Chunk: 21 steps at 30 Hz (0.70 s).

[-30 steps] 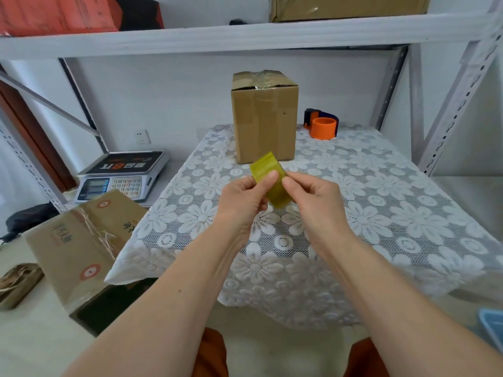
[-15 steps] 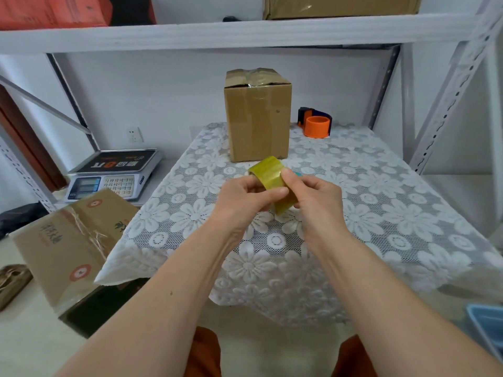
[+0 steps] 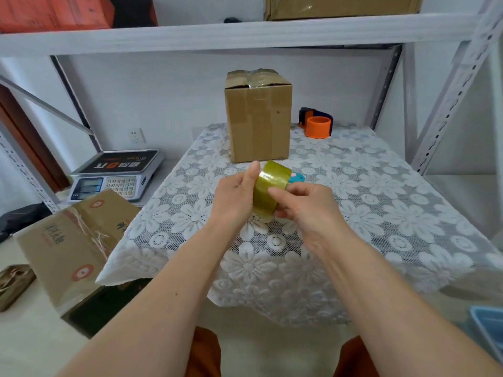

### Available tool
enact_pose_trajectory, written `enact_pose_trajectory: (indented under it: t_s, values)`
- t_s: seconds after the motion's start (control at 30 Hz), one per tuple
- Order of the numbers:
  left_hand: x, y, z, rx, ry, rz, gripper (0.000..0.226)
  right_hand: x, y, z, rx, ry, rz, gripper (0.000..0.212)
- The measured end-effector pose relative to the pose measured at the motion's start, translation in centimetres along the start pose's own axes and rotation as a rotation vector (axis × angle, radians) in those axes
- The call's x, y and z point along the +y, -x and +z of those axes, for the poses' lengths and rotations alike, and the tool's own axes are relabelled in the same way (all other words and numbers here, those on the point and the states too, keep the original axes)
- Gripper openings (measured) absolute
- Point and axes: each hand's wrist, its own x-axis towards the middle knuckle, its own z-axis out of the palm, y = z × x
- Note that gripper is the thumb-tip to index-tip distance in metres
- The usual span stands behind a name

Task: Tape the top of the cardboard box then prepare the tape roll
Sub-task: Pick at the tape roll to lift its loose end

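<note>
A yellowish clear tape roll (image 3: 268,190) is held above the middle of the lace-covered table (image 3: 381,208). My left hand (image 3: 235,194) grips its left side, thumb up along the rim. From the right, my right hand (image 3: 304,206) pinches the roll with its fingertips on the outer face. The cardboard box (image 3: 258,118) stands upright at the back of the table, with shiny tape across its top flaps and down its front. An orange and dark blue tape dispenser (image 3: 317,125) sits just right of the box.
A small turquoise object (image 3: 296,177) lies on the table behind the roll. A digital scale (image 3: 117,172) rests on a low surface at left, with a printed carton (image 3: 73,240) in front of it. Shelf uprights flank the table; a blue bin (image 3: 490,330) is at lower right.
The roll has been turned in my hands and tilted more upright. My left thumb now lies along its left rim, and my right fingers have shifted onto its front face.
</note>
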Motion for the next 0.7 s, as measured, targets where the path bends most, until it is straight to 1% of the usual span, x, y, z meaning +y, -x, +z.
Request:
enact_pose_trajectory:
  t_s: [0.03,0.1,0.13,0.17,0.2,0.23,0.3,0.33,0.43,0.53,0.57,0.6,0.63,0.67,0.7]
  values:
    - [0.0,0.0,-0.3,-0.059,-0.003,0.001,0.053,0.0,-0.2,-0.2,0.024,-0.028,0.013,0.018]
    - [0.2,0.2,-0.7,-0.205,0.018,0.051,0.027,0.0,-0.3,-0.4,0.048,-0.130,0.023,0.018]
    - [0.2,0.3,-0.8,-0.246,-0.007,0.102,0.032,0.0,-0.4,-0.5,0.049,-0.185,0.029,0.019]
    - [0.0,0.4,-0.8,-0.256,-0.063,0.162,0.048,0.1,-0.4,-0.5,0.047,-0.240,0.042,0.021]
    - [-0.2,0.5,-0.6,-0.224,-0.156,0.231,0.059,0.2,-0.6,-0.5,0.041,-0.292,0.058,0.024]
    - [-0.3,0.7,-0.4,-0.176,-0.248,0.297,0.063,0.2,-0.7,-0.6,0.022,-0.339,0.075,0.026]
    - [-0.4,1.0,-0.2,-0.090,-0.366,0.380,0.062,0.1,-0.6,-0.6,-0.027,-0.368,0.084,0.025]
    - [-0.5,0.9,-0.3,-0.067,-0.381,0.403,0.060,0.1,-0.6,-0.7,-0.035,-0.322,0.068,0.024]
    - [-0.8,0.4,-0.8,-0.069,-0.456,0.469,0.054,-0.1,-0.4,-1.3,0.058,0.047,-0.012,0.024]
    - [-0.8,0.4,-1.0,-0.078,-0.537,0.526,0.055,0.0,-0.2,-1.2,0.111,0.187,-0.067,0.039]
    - [-0.8,0.5,-1.0,-0.076,-0.548,0.538,0.056,0.0,-0.3,-1.1,0.153,0.321,-0.139,0.047]
    - [-0.7,0.4,-1.0,-0.078,-0.553,0.548,0.057,0.1,-0.4,-1.0,0.193,0.506,-0.234,0.058]
    - [-0.7,0.5,-1.1,-0.084,-0.554,0.556,0.058,0.1,-0.5,-1.1,0.201,0.654,-0.336,0.068]
    - [-0.7,0.5,-1.2,-0.090,-0.551,0.568,0.059,0.1,-0.7,-1.1,0.172,0.742,-0.416,0.071]
    - [-0.7,0.6,-1.2,-0.098,-0.548,0.580,0.060,0.1,-0.9,-1.1,0.117,0.768,-0.442,0.064]
